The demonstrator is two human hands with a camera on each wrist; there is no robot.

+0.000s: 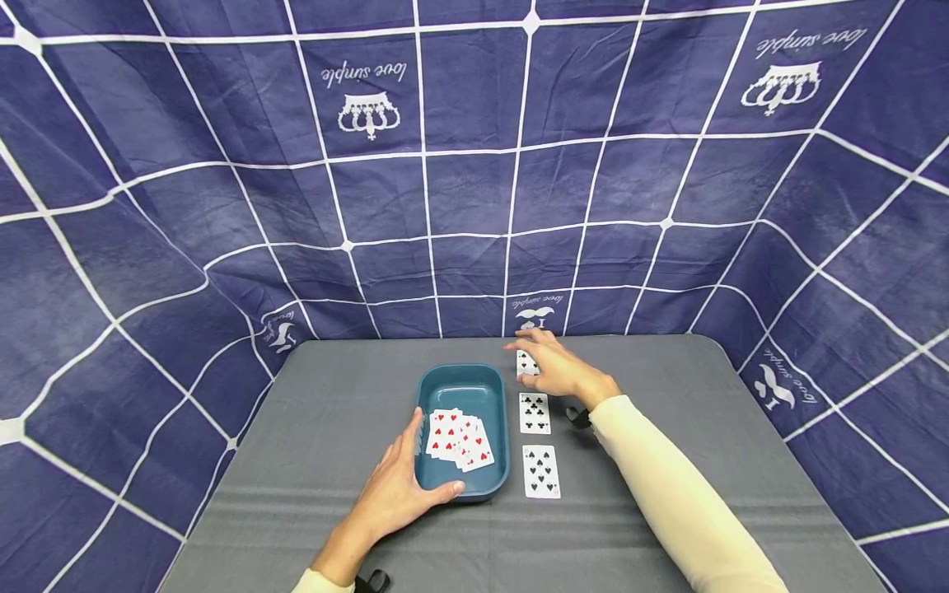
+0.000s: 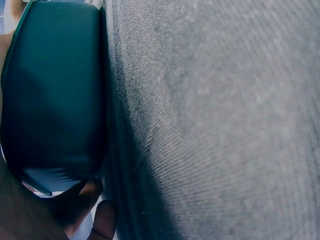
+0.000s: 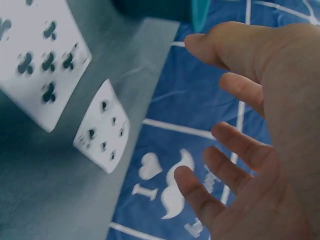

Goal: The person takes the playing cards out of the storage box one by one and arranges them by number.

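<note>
Fingers spread, the right hand (image 1: 552, 366) hovers near the farthest playing card (image 1: 526, 363); the left hand (image 1: 393, 482) grips the blue tray (image 1: 485, 397) between fingers and thumb.

Backdrop: white-gridded navy fabric (image 1: 470, 193) along far, left and right sides, rippled at left. Crown prints (image 1: 368, 113) with inverted lettering (image 1: 365, 72) high on far side; moustache prints (image 1: 778, 380) lower, on all three. Grey table (image 1: 334, 412), faint crosswise creases near. Light diffuse.

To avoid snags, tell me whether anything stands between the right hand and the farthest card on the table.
Nothing visible does. The right hand hovers near the farthest card, and the right wrist view shows only open space between them.
</note>
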